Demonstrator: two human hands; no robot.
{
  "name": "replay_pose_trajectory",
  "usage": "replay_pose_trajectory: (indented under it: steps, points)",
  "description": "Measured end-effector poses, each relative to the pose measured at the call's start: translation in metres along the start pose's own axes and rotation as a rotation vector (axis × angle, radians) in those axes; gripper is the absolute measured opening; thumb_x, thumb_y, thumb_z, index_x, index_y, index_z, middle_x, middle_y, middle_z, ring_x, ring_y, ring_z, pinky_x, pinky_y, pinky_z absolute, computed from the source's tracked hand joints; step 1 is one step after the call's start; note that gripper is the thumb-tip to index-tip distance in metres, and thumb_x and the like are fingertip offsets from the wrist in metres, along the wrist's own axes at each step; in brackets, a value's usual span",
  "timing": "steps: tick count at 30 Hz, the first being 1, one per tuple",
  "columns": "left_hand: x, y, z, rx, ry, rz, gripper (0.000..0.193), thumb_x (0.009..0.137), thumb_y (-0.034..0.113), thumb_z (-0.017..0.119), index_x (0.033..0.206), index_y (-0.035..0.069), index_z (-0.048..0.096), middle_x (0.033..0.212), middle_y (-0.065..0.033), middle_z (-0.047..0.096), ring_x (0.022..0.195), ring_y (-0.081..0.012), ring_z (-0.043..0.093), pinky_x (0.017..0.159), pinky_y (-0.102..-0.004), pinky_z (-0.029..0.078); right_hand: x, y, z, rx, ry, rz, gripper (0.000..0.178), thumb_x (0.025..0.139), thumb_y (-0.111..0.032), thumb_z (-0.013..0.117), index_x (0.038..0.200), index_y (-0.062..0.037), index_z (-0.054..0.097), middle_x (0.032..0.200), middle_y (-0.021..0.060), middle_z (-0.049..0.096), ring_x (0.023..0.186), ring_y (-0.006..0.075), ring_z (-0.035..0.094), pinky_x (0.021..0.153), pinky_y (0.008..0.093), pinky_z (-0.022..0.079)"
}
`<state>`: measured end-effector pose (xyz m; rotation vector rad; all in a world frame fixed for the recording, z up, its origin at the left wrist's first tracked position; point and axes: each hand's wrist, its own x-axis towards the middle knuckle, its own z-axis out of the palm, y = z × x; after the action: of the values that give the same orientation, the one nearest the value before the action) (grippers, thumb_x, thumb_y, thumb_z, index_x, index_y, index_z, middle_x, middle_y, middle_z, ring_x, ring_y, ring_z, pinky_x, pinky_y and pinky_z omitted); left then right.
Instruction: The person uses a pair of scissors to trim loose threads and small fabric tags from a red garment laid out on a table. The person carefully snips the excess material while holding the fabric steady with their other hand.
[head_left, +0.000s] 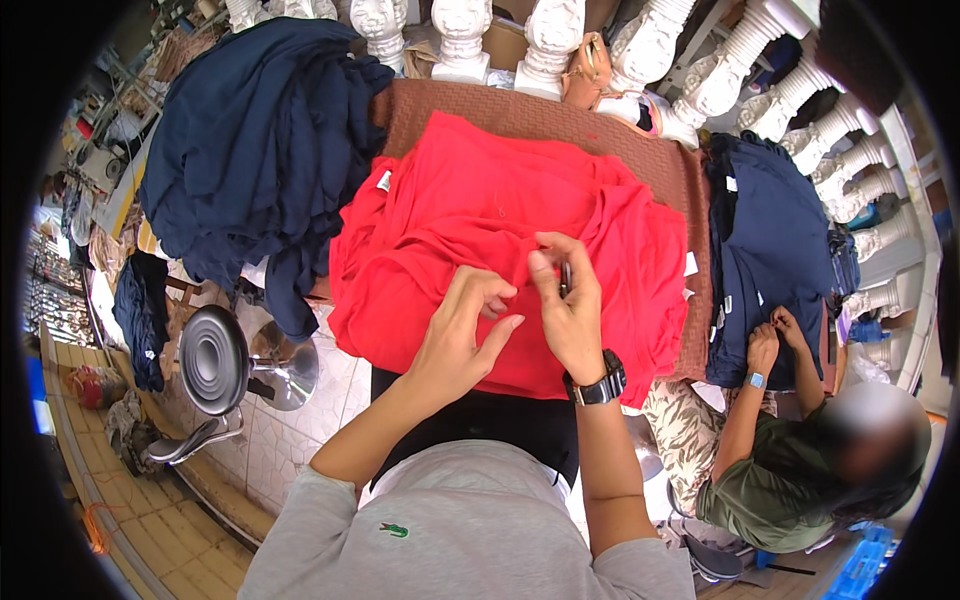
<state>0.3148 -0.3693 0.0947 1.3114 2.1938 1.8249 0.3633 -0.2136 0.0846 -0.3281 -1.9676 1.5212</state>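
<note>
A pile of red cloth garments is spread over the brown table cover in front of me, with small white tags at its edges. Over its near part, my left hand has its fingers loosely curled and the thumb held apart, with nothing seen in it. Close beside it on the right, my right hand is closed around a small dark metal tool. Most of that tool is hidden by the fingers, so its kind does not show. A black watch is on my right wrist.
Dark blue garments are heaped at the left, others lie at the right. There a co-worker handles them with both hands. White balusters line the far side of the brown table cover. A black stool stands at lower left.
</note>
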Motion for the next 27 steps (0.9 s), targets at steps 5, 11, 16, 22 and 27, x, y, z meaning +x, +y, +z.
replay_pose_trajectory:
  steps: [5, 11, 16, 22, 27]
  points:
    - [0.007, -0.018, 0.011, 0.329, 0.082, -0.043, 0.03, 0.085, -0.002, 0.074, 0.109, 0.001, 0.057, 0.108, -0.0149, 0.055, 0.095, -0.0283, 0.06, 0.078, -0.0374, 0.052, 0.0, -0.003, -0.003, -0.102, -0.049, 0.097, 0.018, 0.089, -0.008, 0.08, 0.102, 0.0006, 0.072, 0.074, 0.0015, 0.065, 0.052, 0.003, 0.037, 0.047, 0.0253, 0.031]
    - [0.025, -0.029, -0.005, 0.239, 0.026, 0.007, 0.012, 0.091, -0.002, 0.067, 0.097, 0.001, 0.057, 0.096, -0.0129, 0.058, 0.086, -0.0311, 0.059, 0.077, -0.0374, 0.049, 0.009, -0.006, -0.015, -0.218, 0.079, -0.009, 0.018, 0.092, -0.013, 0.078, 0.087, 0.0014, 0.068, 0.067, 0.0063, 0.068, 0.053, 0.004, 0.047, 0.047, 0.0262, 0.034]
    - [0.051, -0.022, -0.017, 0.474, 0.283, 0.148, 0.014, 0.09, -0.006, 0.064, 0.102, 0.001, 0.063, 0.104, -0.0139, 0.057, 0.089, -0.0315, 0.058, 0.078, -0.0386, 0.049, 0.016, -0.011, -0.027, 0.04, 0.061, 0.044, 0.018, 0.097, -0.015, 0.073, 0.09, 0.0001, 0.065, 0.074, 0.0043, 0.07, 0.065, 0.0065, 0.061, 0.058, 0.023, 0.044]
    - [0.015, 0.008, 0.02, 0.034, 0.131, 0.107, 0.03, 0.085, -0.003, 0.075, 0.111, -0.001, 0.059, 0.104, -0.0169, 0.054, 0.086, -0.0266, 0.061, 0.075, -0.0372, 0.053, 0.017, -0.025, -0.015, 0.15, 0.026, 0.022, 0.018, 0.097, -0.013, 0.073, 0.09, 0.0004, 0.064, 0.078, 0.0036, 0.068, 0.067, 0.0037, 0.056, 0.058, 0.0216, 0.04]
    - [0.028, -0.028, 0.038, 0.021, 0.193, 0.036, 0.041, 0.082, -0.003, 0.078, 0.118, 0.001, 0.058, 0.095, -0.0103, 0.058, 0.08, -0.0216, 0.062, 0.07, -0.0312, 0.053, 0.0, -0.034, -0.02, -0.057, -0.033, -0.063, 0.016, 0.093, -0.008, 0.075, 0.087, -0.0001, 0.062, 0.074, 0.0035, 0.057, 0.062, 0.0099, 0.045, 0.056, 0.0272, 0.037]
